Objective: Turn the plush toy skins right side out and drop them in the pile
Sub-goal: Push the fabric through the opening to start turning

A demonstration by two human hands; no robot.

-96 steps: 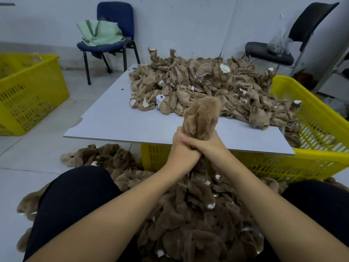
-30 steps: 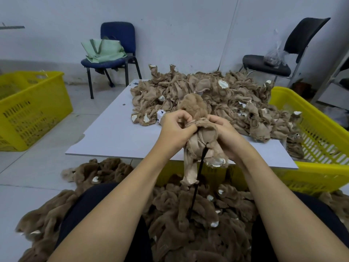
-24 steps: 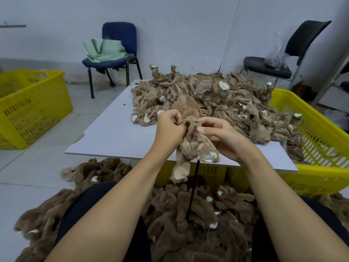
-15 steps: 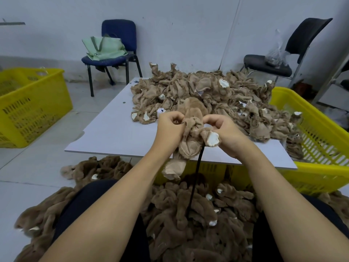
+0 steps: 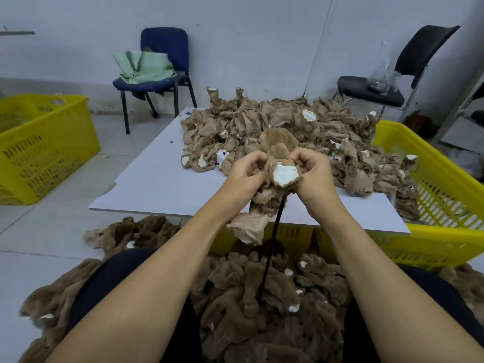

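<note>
Here, both hands work one plush toy skin [image 5: 277, 163] in the air just above the near edge of the white table [image 5: 157, 184]. The left hand [image 5: 245, 176] grips the skin's left side with curled fingers, and the right hand [image 5: 313, 176] pinches its right side, thumb and fingers bunched into the fabric. Between the two hands a round white patch [image 5: 285, 175] faces the camera; furry brown plush rises above it, while pale inside-out fabric hangs below the left hand. A thin black stick [image 5: 272, 239] runs from under the skin down toward the pile of furry skins [image 5: 262, 310], which lies on the floor in front of the table, between the person's dark-clad legs. On the far half of the table sits a heap of inside-out skins [image 5: 288, 134]. A yellow crate [image 5: 445, 200] stands under and to the right of the table, another yellow crate [image 5: 39, 142] well to its left. Behind the table stand a blue chair [image 5: 162, 64] bearing a green bag [image 5: 144, 65] and a black chair [image 5: 392, 74].
</note>
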